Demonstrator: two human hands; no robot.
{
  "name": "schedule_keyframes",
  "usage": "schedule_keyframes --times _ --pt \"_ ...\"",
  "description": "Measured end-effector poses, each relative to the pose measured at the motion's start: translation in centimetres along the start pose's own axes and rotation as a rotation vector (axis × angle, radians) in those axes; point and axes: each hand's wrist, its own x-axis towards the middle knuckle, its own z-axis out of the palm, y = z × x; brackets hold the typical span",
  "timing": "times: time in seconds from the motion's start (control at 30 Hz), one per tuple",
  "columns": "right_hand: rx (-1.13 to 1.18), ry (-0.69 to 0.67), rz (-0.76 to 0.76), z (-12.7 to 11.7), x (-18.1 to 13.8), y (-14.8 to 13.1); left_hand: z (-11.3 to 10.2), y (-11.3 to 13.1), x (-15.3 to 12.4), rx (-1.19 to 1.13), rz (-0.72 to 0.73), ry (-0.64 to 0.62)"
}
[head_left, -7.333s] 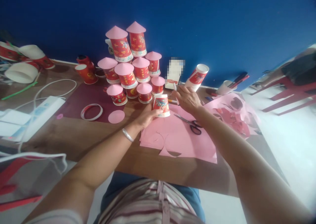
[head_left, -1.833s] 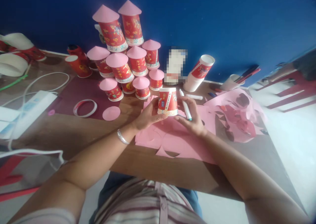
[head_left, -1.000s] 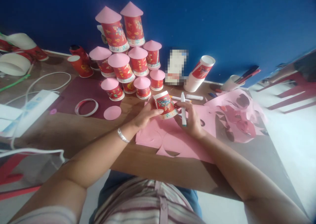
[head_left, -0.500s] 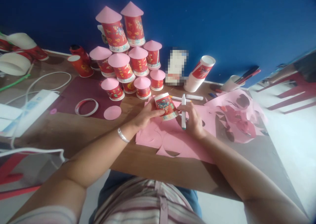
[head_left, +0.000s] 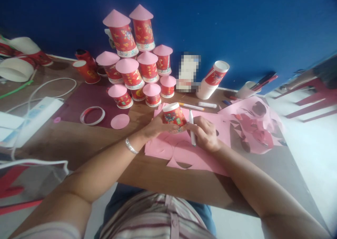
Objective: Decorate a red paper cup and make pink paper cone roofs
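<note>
Room is pretty simple tbh. The whole back is a deep blue wall (head_left: 237,21), flat paint, darker toward the upper left and a bit lighter on the right. A thin white strip (head_left: 61,58) runs along its foot, right where it meets the brown wooden table (head_left: 79,144), which sits pushed up against it. The tabletop is plain wood with a straight near edge.

Off to the right the floor (head_left: 310,154) is pale, nearly white, and so bright it's washed out. Some red furniture legs (head_left: 308,107) stand on it near the wall, too blurry to say chair or table. Lower left is dimmer and greyer, with a couple of red bars (head_left: 15,188) down low.
</note>
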Motion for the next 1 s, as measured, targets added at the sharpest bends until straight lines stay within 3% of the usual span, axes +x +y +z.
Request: schedule_keyframes --times 0.23,0.4,0.53,0.73,0.87,1.0 --pt "0.068 0.037 0.108 0.17 0.18 -0.06 0.4 0.76 0.06 -0.166 0.044 -0.056" --pt "0.012 0.007 -0.003 -0.12 0.45 -0.08 0.29 0.37 0.03 -0.132 0.044 -0.11" --pt "-0.047 -0.016 -0.074 -0.22 0.5 -0.18 0.21 0.06 0.2 -0.098 0.019 -0.053" --pt "-0.021 0.011 -0.014 0.08 0.29 -0.13 0.36 0.37 0.4 -0.114 0.074 0.005" --pt "-0.005 0.001 -0.005 0.11 0.23 0.0 0.27 0.36 0.39 -0.077 0.025 -0.011" --pt "0.014 -0.019 0.008 0.15 0.16 0.05 0.56 0.65 0.46 -0.065 0.065 -0.054"
